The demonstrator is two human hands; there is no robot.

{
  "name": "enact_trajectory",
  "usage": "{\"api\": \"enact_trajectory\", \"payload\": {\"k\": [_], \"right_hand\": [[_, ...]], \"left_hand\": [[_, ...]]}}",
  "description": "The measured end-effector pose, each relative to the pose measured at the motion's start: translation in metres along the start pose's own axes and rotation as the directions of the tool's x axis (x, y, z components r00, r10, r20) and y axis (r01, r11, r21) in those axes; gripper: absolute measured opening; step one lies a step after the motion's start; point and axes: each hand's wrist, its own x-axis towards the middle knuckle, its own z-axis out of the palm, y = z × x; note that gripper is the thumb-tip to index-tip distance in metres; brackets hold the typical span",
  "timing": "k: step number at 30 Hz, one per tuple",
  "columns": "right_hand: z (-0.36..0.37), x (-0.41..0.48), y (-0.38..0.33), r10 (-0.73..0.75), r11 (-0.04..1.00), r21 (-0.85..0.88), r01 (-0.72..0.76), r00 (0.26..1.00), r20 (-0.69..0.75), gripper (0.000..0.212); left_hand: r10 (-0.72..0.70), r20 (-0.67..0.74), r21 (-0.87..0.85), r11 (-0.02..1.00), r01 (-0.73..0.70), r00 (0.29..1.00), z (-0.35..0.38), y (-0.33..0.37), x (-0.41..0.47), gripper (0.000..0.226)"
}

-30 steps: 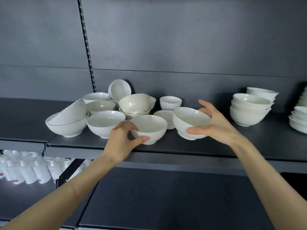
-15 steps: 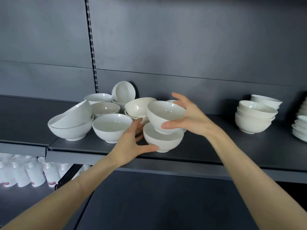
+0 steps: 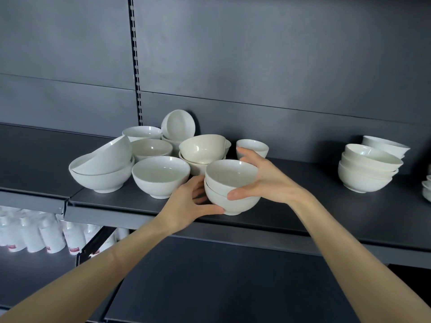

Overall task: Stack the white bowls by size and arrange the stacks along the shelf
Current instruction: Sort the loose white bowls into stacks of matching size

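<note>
1. The right hand (image 3: 268, 180) is closed around the upper bowl (image 3: 229, 174): the thumb presses on its front wall and the fingers wrap behind its far rim. The left hand (image 3: 186, 203) is closed on the lower bowl (image 3: 231, 203), with the thumb under its base edge and the fingers on its left wall.
2. Half a second ago the upper bowl was in the air, above and a little behind the lower one. Now it sits nested inside the lower bowl, and the pair stands near the front edge of the shelf (image 3: 303, 220). One second ago these two bowls stood side by side.
3. Both bowls are upright, with their mouths up; the upper rim is tilted a little toward the camera.
4. The foot of the lower bowl is partly hidden by the left thumb, so I cannot tell if it rests fully on the shelf.
5. To the left is the unsorted group of bowls (image 3: 161, 176), some of them tilted or lying on their side. A small bowl (image 3: 253, 146) stands behind the right hand, partly covered by the fingers.
6. Well apart on the right is a finished stack (image 3: 366, 171). More dishes at the right border are cut off.
7. Under the shelf on the left, white bottles (image 3: 46, 234) are blurred.
</note>
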Motion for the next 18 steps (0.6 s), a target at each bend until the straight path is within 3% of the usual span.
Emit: {"api": "enact_trajectory", "payload": {"k": [10, 18], "right_hand": [[-0.001, -0.001, 0.001, -0.018, 1.0, -0.016, 0.018, 0.999, 0.026, 0.125], [-0.001, -0.01, 0.015, -0.012, 0.998, 0.055, 0.01, 1.0, 0.028, 0.138]], "left_hand": [[0.004, 0.006, 0.011, 1.0, -0.004, 1.0, 0.0, 0.0, 0.0, 0.069], [0.081, -0.117, 0.218, 0.975, -0.054, 0.99, 0.004, 0.005, -0.014, 0.054]]}}
